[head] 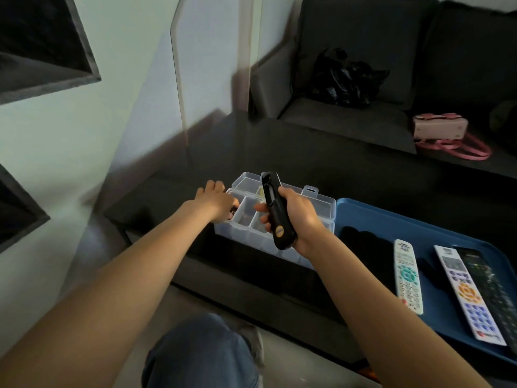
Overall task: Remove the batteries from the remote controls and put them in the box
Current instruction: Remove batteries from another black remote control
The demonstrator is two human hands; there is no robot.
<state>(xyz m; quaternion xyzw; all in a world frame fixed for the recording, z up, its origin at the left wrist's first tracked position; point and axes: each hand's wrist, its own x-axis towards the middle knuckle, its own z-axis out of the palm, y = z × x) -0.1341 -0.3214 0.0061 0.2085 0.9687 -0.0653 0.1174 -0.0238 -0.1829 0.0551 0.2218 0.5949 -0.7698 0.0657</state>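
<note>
Dark and glossy, the low table (279, 152) in front of me carries a clear plastic box (321, 204) with its lid folded back, and just to its right a blue tray (391, 217) where three remotes lie side by side: two white ones (408, 275) (465, 292) with coloured buttons and a black one (492, 287). My right hand (296, 217) is wrapped firmly around a black remote (275, 211), held tilted above the box with its back toward me; the battery bay near the top looks open, though I cannot tell whether any cells remain inside. My left hand (215, 201) reaches over the box's left end compartment, fingers curled downward at the rim; whether they pinch a battery is hidden from me. I judge I am dropping a cell into that compartment. Risk lies in the smooth, hard surfaces: a round battery let go too near the thin wall could roll off across the slick tabletop to the floor. Pressing on the light, rigid box could also slide it. The remote's rounded shell feels secure while gripped mid-body.
</note>
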